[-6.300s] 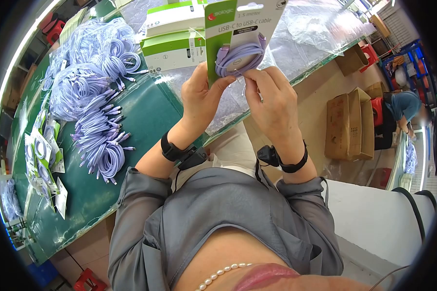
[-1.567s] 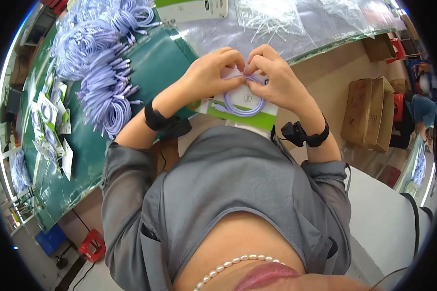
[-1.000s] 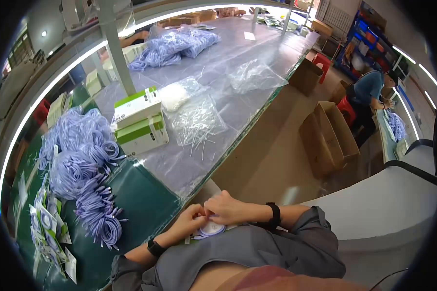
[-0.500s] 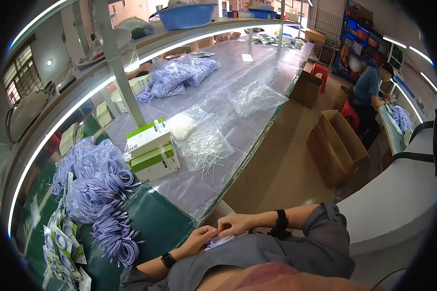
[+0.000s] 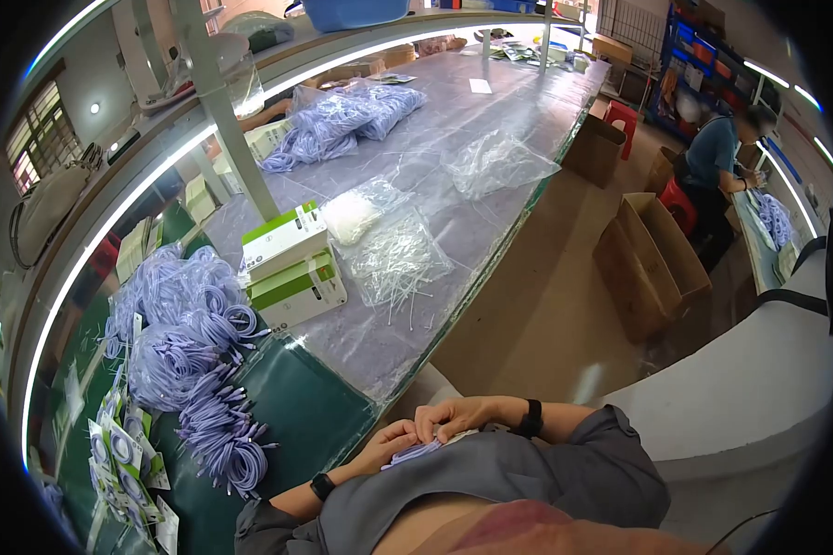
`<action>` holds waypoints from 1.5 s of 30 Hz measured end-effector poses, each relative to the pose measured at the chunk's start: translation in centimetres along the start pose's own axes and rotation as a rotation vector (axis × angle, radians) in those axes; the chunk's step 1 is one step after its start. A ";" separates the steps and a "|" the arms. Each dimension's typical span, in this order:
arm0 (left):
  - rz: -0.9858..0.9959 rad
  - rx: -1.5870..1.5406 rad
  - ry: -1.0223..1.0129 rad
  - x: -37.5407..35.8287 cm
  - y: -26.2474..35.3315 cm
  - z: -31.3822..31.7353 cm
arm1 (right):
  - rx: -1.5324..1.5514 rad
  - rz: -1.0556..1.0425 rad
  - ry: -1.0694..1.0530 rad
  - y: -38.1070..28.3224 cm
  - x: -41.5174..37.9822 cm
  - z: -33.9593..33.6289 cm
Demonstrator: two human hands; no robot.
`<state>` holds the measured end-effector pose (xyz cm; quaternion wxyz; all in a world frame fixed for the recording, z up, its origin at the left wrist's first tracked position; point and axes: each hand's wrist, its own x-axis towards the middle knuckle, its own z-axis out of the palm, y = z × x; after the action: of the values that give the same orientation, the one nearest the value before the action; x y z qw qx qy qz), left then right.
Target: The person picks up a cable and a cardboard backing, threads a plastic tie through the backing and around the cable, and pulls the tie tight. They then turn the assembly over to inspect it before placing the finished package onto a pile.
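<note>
A lilac coiled cable [image 5: 411, 454] is held low against my body, just off the table's near edge. My left hand [image 5: 389, 446] is closed on its left side. From the right, my right hand [image 5: 446, 418] has its fingers bent and pressed down onto the same coil. Something pale [image 5: 461, 436] shows under the right hand, too small to make out. The fingertips of both hands almost meet, hiding part of the coil. On the table to the left lie a pile of bundled lilac cables [image 5: 217, 435] and several carded cable packs [image 5: 125, 462].
Two green-and-white boxes [image 5: 296, 289] are stacked beside a metal post [image 5: 236, 139]. Bags of white ties [image 5: 398, 264] lie right of them. Bagged lilac cables [image 5: 352, 120] sit farther back. Cardboard boxes [image 5: 648, 268] stand on the floor; a person [image 5: 713, 166] sits at another bench.
My right hand has shifted slightly and its fingers now lie lower over the coil. More of the lilac cable shows below the left hand. The camera view has tilted down a little.
</note>
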<state>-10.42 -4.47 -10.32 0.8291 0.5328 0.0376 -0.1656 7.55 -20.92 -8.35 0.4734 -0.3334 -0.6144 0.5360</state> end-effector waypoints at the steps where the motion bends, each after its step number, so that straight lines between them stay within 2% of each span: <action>1: 0.004 -0.008 -0.009 -0.1 0.3 0.4 | 0.007 0.002 0.000 0.0 0.0 0.4; 6: -0.049 -0.060 -0.006 -0.2 1.7 2.1 | 0.144 0.030 0.074 -0.1 -0.1 1.9; 10: -0.056 -0.182 -0.070 0.1 0.1 1.2 | 0.266 0.073 0.086 -1.1 -0.3 2.3; 16: -0.061 -0.157 -0.091 -0.1 -0.6 1.4 | 0.389 0.134 0.088 -1.7 -0.7 2.3; 19: -0.045 -0.114 -0.118 -0.3 0.4 1.8 | 0.327 0.169 0.135 -1.8 -1.5 2.5; 21: -0.031 -0.079 -0.053 -0.6 1.2 2.4 | 0.296 0.193 0.163 -2.1 -1.6 2.5; 24: -0.049 -0.057 -0.020 -0.4 1.3 2.6 | 0.177 0.174 0.191 -2.9 -1.6 2.7; 27: -0.091 -0.020 -0.018 -0.1 1.1 1.9 | 0.187 0.113 0.202 -2.1 -1.5 3.1; 33: -0.166 -0.015 -0.091 0.5 0.9 2.1 | 0.205 0.059 0.209 -2.1 -1.7 3.7; 35: -0.181 0.001 -0.110 0.4 1.4 2.3 | 0.090 0.057 0.206 -2.2 -1.9 3.0; 37: 0.017 0.185 0.001 1.1 3.8 2.2 | -0.065 0.041 0.244 -3.3 -2.2 2.2; 38: 0.073 0.171 0.050 1.8 4.8 0.2 | -0.164 0.018 0.275 -4.7 -1.8 1.2; 39: 0.314 0.263 0.338 2.5 5.4 -1.1 | -0.257 -0.023 0.346 -6.6 -1.5 0.4; 40: 0.410 0.148 0.598 2.6 6.9 -3.0 | -0.338 -0.064 0.409 -8.7 -0.8 -0.4; 41: 0.758 -0.108 0.564 2.9 9.1 -3.7 | -0.550 -0.170 0.453 -10.4 -0.3 -1.3; 42: 0.895 0.017 0.684 2.1 12.0 -3.8 | -0.675 -0.244 0.547 -11.6 0.2 -1.9; 43: 1.020 -0.063 0.740 1.8 13.1 -4.6 | -0.837 -0.309 0.623 -12.9 0.6 -2.5; 44: 0.978 -0.148 0.669 1.6 13.9 -4.8 | -1.010 -0.383 0.695 -13.7 1.3 -3.0; 45: 0.956 -0.225 0.584 1.5 14.6 -4.5 | -0.974 -0.386 0.665 -13.9 2.4 -3.3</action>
<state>-3.87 4.74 0.04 0.8186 0.4228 0.0372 0.3870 11.25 -20.43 5.65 0.5216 -0.5432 -0.6571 -0.0338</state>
